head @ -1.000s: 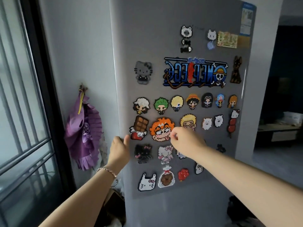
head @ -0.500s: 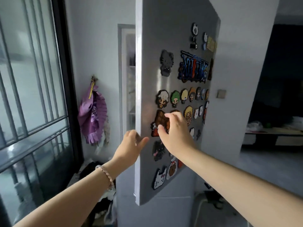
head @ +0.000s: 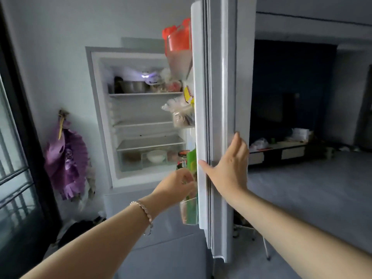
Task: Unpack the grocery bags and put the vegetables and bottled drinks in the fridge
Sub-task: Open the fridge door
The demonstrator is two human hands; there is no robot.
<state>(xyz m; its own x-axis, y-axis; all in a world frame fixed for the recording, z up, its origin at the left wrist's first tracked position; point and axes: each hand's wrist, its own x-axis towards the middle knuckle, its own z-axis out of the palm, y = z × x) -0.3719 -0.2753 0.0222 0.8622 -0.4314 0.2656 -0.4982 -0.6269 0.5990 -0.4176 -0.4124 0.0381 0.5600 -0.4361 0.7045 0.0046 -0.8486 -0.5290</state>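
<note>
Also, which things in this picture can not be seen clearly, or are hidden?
Head view only:
- Left hand: the fingers are blurred at the door shelf, so any grip is unclear.
- Fridge door: seen edge-on, so its outer face is hidden.
- Bottom drawer: the contents are dim and blurred behind its front.
- Grocery bags: none in view.

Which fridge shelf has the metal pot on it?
The top shelf: the metal pot stands there. The shelves below look bare; the bottom compartment holds a white bowl.
</note>
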